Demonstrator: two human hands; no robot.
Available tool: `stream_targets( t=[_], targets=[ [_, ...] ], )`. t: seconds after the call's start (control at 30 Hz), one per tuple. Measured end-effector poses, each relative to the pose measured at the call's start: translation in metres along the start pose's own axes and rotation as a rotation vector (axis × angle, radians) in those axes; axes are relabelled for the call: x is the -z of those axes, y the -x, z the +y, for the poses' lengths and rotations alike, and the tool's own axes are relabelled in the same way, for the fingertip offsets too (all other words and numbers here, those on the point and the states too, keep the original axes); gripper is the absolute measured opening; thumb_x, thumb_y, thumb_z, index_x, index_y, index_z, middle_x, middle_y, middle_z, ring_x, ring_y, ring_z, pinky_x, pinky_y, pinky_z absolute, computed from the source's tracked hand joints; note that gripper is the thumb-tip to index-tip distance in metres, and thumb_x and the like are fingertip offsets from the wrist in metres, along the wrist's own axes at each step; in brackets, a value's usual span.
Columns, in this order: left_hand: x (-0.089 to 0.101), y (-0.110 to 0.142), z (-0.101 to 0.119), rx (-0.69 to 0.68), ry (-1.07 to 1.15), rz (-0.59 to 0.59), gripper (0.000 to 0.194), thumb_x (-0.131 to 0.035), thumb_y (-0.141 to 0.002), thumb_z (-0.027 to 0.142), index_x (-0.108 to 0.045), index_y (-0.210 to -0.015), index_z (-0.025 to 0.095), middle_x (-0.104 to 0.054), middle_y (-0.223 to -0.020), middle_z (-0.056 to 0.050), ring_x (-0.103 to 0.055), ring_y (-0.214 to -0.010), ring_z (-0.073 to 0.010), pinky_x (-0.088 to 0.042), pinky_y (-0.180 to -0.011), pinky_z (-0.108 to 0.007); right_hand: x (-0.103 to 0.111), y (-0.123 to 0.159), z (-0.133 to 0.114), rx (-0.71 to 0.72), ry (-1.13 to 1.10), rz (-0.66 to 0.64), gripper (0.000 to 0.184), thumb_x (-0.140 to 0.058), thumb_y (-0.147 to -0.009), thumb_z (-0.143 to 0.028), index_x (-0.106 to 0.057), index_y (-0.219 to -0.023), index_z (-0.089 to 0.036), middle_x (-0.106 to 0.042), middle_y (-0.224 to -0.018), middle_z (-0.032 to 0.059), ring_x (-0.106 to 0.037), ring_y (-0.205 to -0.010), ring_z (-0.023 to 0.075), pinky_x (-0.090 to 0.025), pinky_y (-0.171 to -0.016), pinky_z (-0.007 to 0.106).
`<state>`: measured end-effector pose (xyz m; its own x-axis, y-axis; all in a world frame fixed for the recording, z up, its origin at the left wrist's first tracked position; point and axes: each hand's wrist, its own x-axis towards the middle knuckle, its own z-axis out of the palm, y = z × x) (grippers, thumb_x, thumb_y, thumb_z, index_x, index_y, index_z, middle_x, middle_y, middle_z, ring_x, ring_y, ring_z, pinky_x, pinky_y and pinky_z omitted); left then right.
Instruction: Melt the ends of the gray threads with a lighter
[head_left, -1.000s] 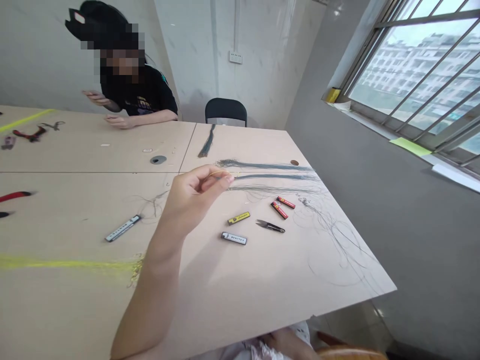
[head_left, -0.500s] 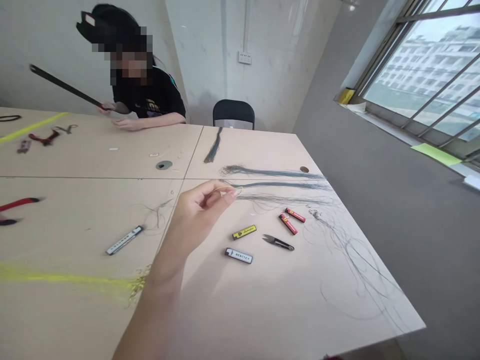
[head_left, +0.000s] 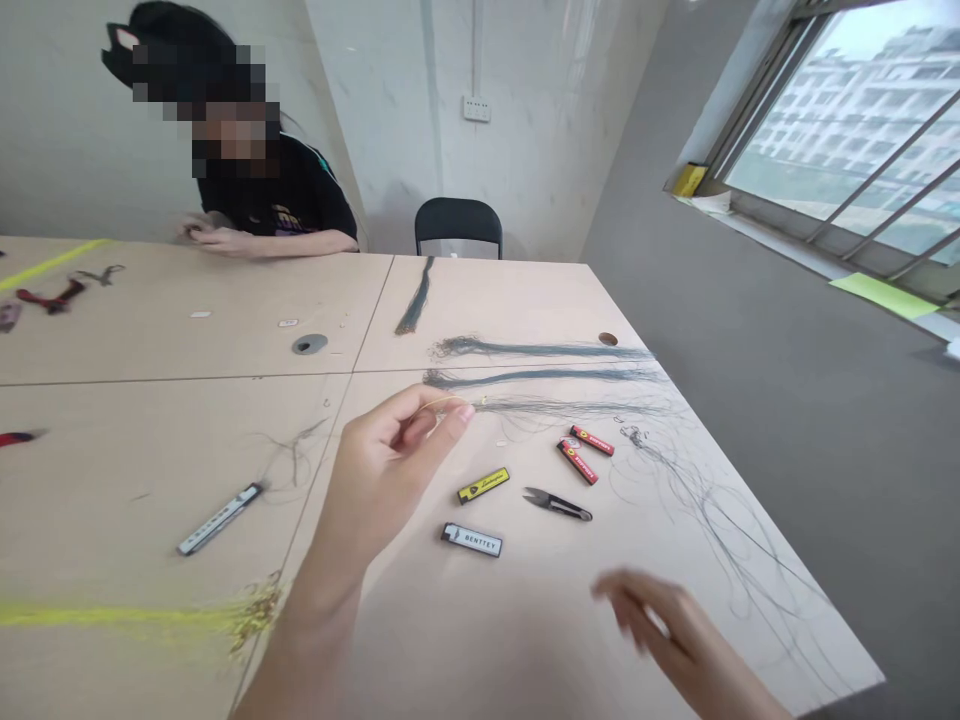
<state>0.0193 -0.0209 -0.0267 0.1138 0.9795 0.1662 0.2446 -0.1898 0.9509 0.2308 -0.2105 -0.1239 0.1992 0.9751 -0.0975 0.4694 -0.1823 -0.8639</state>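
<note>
My left hand [head_left: 390, 465] is raised over the table with thumb and fingers pinched on a thin yellow thread [head_left: 454, 402]. My right hand [head_left: 667, 625] has come in at the lower right, blurred, fingers loosely spread above the tabletop, holding nothing. Between the hands lie a yellow tag [head_left: 484, 485], a black and white tag [head_left: 471, 540], two red tags [head_left: 585, 450] and small black thread snips [head_left: 559, 503].
Bundles of dark threads [head_left: 540, 375] stretch across the far right of the table, with loose strands [head_left: 720, 520] near the right edge. A yellow thread bundle [head_left: 135, 615] and a grey tag [head_left: 219, 518] lie at left. Another person [head_left: 255, 190] sits at the far left; an empty black chair [head_left: 459, 225] stands behind.
My right hand has entered the view at the lower right. The other person's hands have come down to the table. My left hand keeps its pinch on the thread.
</note>
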Motion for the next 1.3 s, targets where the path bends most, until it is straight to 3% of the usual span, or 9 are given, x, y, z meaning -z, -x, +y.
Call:
stream_targets(
  t=[0.17, 0.37, 0.5, 0.67, 0.8, 0.93, 1.03, 1.13, 1.3],
  targets=[
    [-0.003, 0.002, 0.0, 0.0, -0.002, 0.002, 0.018, -0.071, -0.08, 0.037, -0.069, -0.072, 0.021, -0.028, -0.062, 0.005, -0.03, -0.056, -0.0094, -0.027, -0.052, -0.022, -0.032, -0.078, 0.049, 0.361, 0.703, 0.195, 0.026, -0.046, -0.103, -0.03, -0.067, -0.114, -0.02, -0.068, -0.114, 0.015, -0.063, -0.105, 0.0311, -0.053, -0.087, 0.048],
    [-0.005, 0.0, -0.002, -0.017, 0.006, 0.026, 0.018, -0.07, -0.081, 0.036, -0.069, -0.072, 0.021, -0.029, -0.06, 0.005, -0.031, -0.056, -0.0094, -0.028, -0.053, -0.021, -0.049, -0.094, 0.073, 0.378, 0.625, 0.227, 0.025, -0.037, -0.102, -0.018, -0.062, -0.108, -0.018, -0.066, -0.103, 0.0141, -0.063, -0.097, 0.0278, -0.052, -0.082, 0.041],
    [-0.009, -0.005, 0.004, -0.071, 0.035, 0.048, 0.016, -0.07, -0.082, 0.035, -0.071, -0.074, 0.021, -0.027, -0.06, 0.005, -0.029, -0.055, -0.0087, -0.027, -0.053, -0.022, -0.03, -0.105, 0.03, 0.232, 0.193, 0.243, 0.022, -0.041, -0.103, -0.032, -0.056, -0.112, -0.02, -0.061, -0.096, 0.0092, -0.061, -0.087, 0.0242, -0.048, -0.076, 0.038],
    [-0.018, -0.012, 0.009, -0.216, 0.055, 0.111, 0.011, -0.067, -0.084, 0.03, -0.071, -0.079, 0.021, -0.022, -0.058, 0.007, -0.025, -0.051, -0.0084, -0.025, -0.05, -0.022, 0.0, -0.128, -0.082, 0.118, -0.291, 0.128, 0.032, -0.041, -0.104, -0.043, -0.051, -0.129, -0.025, -0.044, -0.081, -0.0026, -0.039, -0.065, 0.0132, -0.038, -0.063, 0.027],
    [-0.023, -0.008, 0.005, -0.245, 0.049, 0.203, 0.011, -0.067, -0.085, 0.029, -0.07, -0.077, 0.022, -0.025, -0.055, 0.007, -0.027, -0.052, -0.0091, -0.03, -0.054, -0.023, -0.01, -0.13, -0.141, 0.139, -0.873, -0.012, 0.032, -0.05, -0.1, -0.052, -0.061, -0.104, -0.022, -0.038, -0.079, -0.0028, -0.03, -0.06, 0.0094, -0.031, -0.054, 0.023],
    [-0.022, -0.005, 0.002, -0.221, 0.064, 0.242, 0.011, -0.067, -0.084, 0.029, -0.068, -0.076, 0.023, -0.027, -0.053, 0.007, -0.027, -0.05, -0.0087, -0.031, -0.051, -0.023, -0.025, -0.127, -0.151, 0.116, -1.036, -0.232, 0.032, -0.056, -0.099, -0.049, -0.06, -0.088, -0.02, -0.045, -0.079, -0.0007, -0.041, -0.065, 0.01, -0.038, -0.061, 0.024],
    [-0.022, -0.005, 0.003, -0.199, 0.088, 0.283, 0.013, -0.066, -0.085, 0.031, -0.067, -0.075, 0.022, -0.026, -0.053, 0.007, -0.026, -0.048, -0.0081, -0.031, -0.047, -0.022, -0.025, -0.126, -0.149, 0.077, -1.092, -0.386, 0.024, -0.06, -0.097, -0.043, -0.062, -0.095, -0.019, -0.044, -0.074, -0.0017, -0.037, -0.062, 0.0093, -0.035, -0.059, 0.023],
    [-0.024, -0.005, 0.003, -0.226, 0.065, 0.34, 0.012, -0.066, -0.086, 0.031, -0.068, -0.077, 0.023, -0.027, -0.053, 0.008, -0.027, -0.047, -0.0077, -0.033, -0.046, -0.02, -0.025, -0.126, -0.15, 0.011, -1.195, -0.42, 0.026, -0.061, -0.097, -0.045, -0.061, -0.102, -0.019, -0.04, -0.071, -0.0041, -0.026, -0.056, 0.0071, -0.024, -0.052, 0.021],
    [-0.026, -0.003, -0.003, -0.289, 0.018, 0.365, 0.006, -0.066, -0.087, 0.028, -0.068, -0.082, 0.026, -0.033, -0.047, 0.01, -0.032, -0.042, -0.0064, -0.036, -0.044, -0.017, -0.03, -0.123, -0.157, -0.088, -1.25, -0.522, 0.039, -0.062, -0.094, -0.056, -0.055, -0.089, -0.018, -0.039, -0.068, -0.0049, -0.022, -0.054, 0.0065, -0.019, -0.05, 0.021]
  ],
)
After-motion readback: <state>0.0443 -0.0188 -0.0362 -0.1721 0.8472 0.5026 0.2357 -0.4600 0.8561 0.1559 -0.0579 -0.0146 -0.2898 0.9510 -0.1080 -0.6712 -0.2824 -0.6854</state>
